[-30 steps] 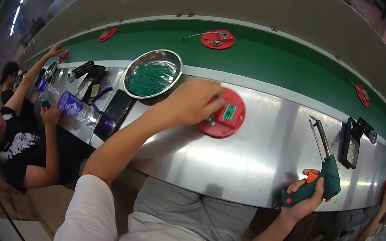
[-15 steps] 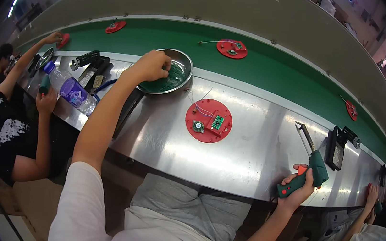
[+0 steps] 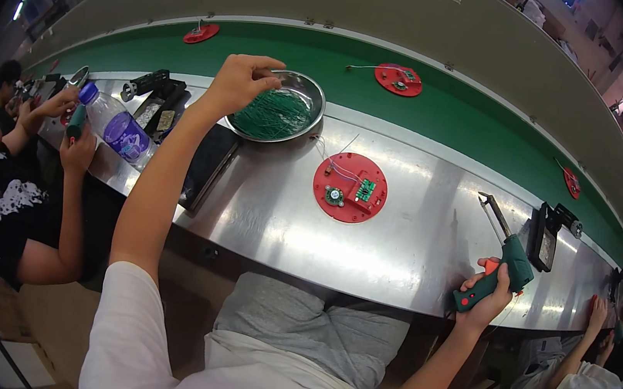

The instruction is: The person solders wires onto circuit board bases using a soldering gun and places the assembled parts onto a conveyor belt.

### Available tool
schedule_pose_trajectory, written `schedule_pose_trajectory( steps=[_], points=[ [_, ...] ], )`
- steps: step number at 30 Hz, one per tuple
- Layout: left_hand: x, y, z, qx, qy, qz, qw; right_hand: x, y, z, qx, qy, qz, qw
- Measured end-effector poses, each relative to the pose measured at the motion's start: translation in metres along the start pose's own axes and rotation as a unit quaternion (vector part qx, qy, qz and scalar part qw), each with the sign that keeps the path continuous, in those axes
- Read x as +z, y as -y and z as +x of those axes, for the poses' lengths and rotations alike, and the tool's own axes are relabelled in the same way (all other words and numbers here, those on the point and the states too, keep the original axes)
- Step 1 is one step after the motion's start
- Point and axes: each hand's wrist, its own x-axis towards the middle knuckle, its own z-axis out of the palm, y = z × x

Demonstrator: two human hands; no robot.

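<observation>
Head view: the left hand (image 3: 243, 83) hangs part-curled over the steel bowl (image 3: 318, 100) of green wires (image 3: 278, 115), likely the wire-picking step; the next move calls for a fine pinch. Whether it holds one, I cannot tell. The right hand (image 3: 487, 300) grips a soldering gun (image 3: 516, 265); the red disc (image 3: 348, 199) lies on the surface (image 3: 414, 242) between.

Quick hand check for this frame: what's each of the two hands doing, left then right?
Left hand: above the metal bowl, fingers bent; cannot tell whether it grips anything.
Right hand: closed around the green soldering gun.
</observation>
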Motion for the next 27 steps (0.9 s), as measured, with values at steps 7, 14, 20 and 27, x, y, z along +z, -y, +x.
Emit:
schedule_pose_trajectory(
  steps=[7,14,20,27],
  points=[
    [0.035,0.002,0.002,-0.037,-0.019,0.119,0.992,0.003,-0.002,0.000,-0.016,-0.010,-0.014,1.000],
    [0.069,0.019,0.018,-0.138,-0.025,0.030,0.990,0.000,-0.001,0.002,-0.008,-0.011,-0.016,1.000],
    [0.080,0.021,0.015,-0.078,-0.095,0.150,0.981,0.002,-0.002,0.003,-0.016,0.006,-0.012,1.000],
    [0.089,0.005,0.009,-0.097,-0.136,0.205,0.964,-0.001,-0.002,0.003,-0.008,0.016,-0.004,1.000]
  ],
)
